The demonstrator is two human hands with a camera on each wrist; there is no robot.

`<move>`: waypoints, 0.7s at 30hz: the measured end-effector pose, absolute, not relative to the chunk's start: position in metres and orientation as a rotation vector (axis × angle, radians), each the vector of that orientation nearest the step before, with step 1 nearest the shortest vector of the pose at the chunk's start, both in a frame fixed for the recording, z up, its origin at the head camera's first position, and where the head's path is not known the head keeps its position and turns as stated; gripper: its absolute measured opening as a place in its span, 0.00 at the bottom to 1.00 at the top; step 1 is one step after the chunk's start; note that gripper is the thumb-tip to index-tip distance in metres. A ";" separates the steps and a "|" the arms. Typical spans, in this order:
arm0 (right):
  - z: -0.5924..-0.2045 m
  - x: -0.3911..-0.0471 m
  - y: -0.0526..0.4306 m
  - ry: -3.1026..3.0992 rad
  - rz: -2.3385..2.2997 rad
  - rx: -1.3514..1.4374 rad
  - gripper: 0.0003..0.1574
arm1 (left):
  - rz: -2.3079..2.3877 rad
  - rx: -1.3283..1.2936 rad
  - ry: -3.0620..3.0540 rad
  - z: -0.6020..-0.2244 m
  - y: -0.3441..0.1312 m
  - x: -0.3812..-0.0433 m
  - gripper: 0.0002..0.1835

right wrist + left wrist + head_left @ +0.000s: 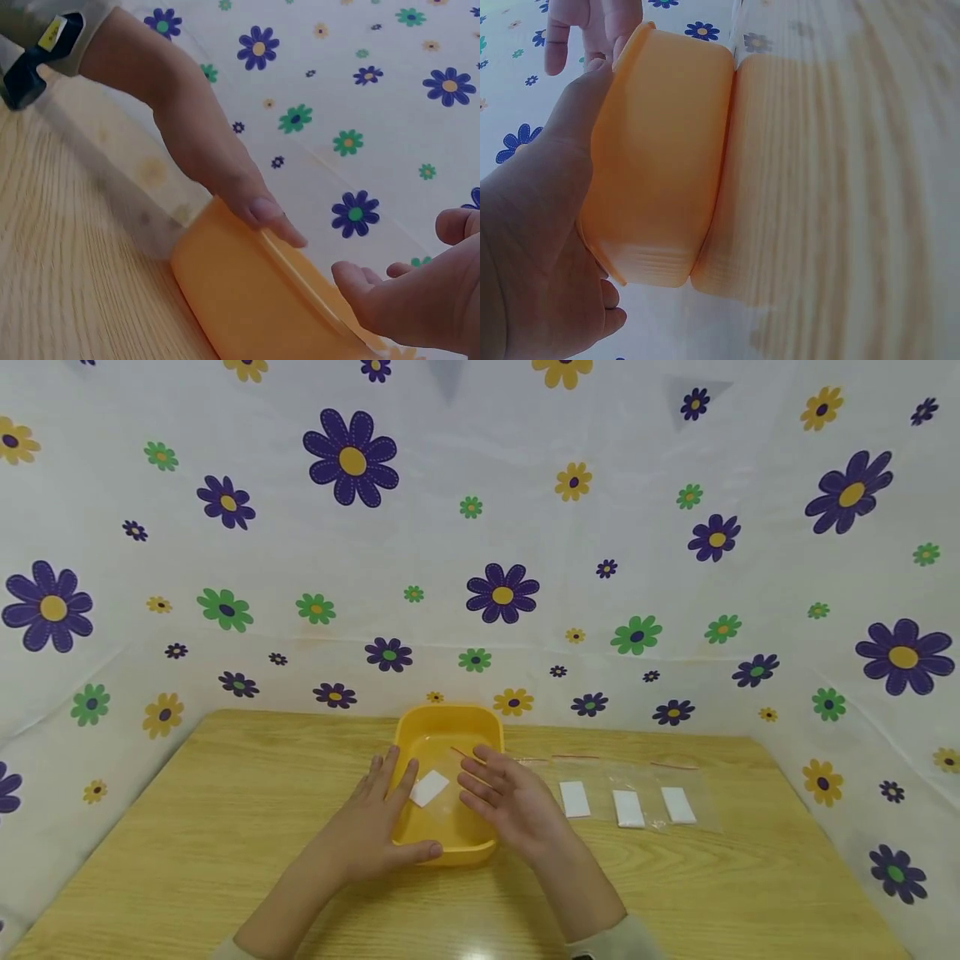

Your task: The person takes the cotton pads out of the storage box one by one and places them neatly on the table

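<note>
A yellow plastic tub (448, 710) stands on the wooden table in front of me. Inside it lies a small clear zip bag with a flat white rectangle (430, 788), its red seal line partly behind my right fingers. My left hand (363, 839) rests on the tub's left rim with spread fingers, the thumb lying along the near rim. In the left wrist view this left hand (551, 180) spans the tub's corner. Over the tub's right side hovers my right hand (525, 814), palm turned inward, fingers loosely extended and holding nothing.
Right of the tub, three clear bags with white rectangles (575, 799) lie in a row on the wooden table (225, 827), red seals towards the back. A white sheet with printed flowers (450, 543) hangs behind the table and along both sides.
</note>
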State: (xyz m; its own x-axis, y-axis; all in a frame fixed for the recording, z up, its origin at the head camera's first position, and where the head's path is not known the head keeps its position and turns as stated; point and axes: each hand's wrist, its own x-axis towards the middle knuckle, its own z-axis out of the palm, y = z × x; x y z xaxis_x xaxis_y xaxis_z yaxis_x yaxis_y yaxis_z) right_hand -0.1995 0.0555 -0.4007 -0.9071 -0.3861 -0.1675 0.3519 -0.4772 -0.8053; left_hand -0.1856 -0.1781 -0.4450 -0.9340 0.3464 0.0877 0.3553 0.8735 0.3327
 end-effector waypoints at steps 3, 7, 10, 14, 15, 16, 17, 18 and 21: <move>-0.402 -0.199 0.045 1.238 -2.370 -0.018 0.34 | -0.535 -0.562 -3.020 -0.445 -0.178 -0.186 0.63; -0.406 -0.197 0.033 1.192 -2.357 0.039 0.36 | -0.543 -0.566 -3.016 -0.444 -0.179 -0.185 0.63; -0.408 -0.196 0.026 1.180 -2.356 0.076 0.38 | -0.539 -0.562 -3.018 -0.445 -0.179 -0.186 0.63; -0.411 -0.196 0.020 1.171 -2.376 0.135 0.43 | -0.525 -0.559 -3.019 -0.446 -0.179 -0.187 0.63; -0.411 -0.196 0.019 1.163 -2.382 0.151 0.45 | -0.526 -0.559 -3.018 -0.446 -0.179 -0.187 0.63; -0.411 -0.196 0.019 1.157 -2.386 0.161 0.47 | -0.526 -0.561 -3.016 -0.446 -0.180 -0.187 0.63; -0.411 -0.197 0.018 1.140 -2.393 0.173 0.49 | -0.524 -0.561 -3.015 -0.447 -0.180 -0.187 0.63; -0.411 -0.197 0.018 1.130 -2.395 0.183 0.52 | -0.523 -0.560 -3.014 -0.447 -0.180 -0.188 0.63; -0.411 -0.198 0.017 1.109 -2.402 0.227 0.61 | -0.528 -0.560 -3.010 -0.448 -0.180 -0.188 0.63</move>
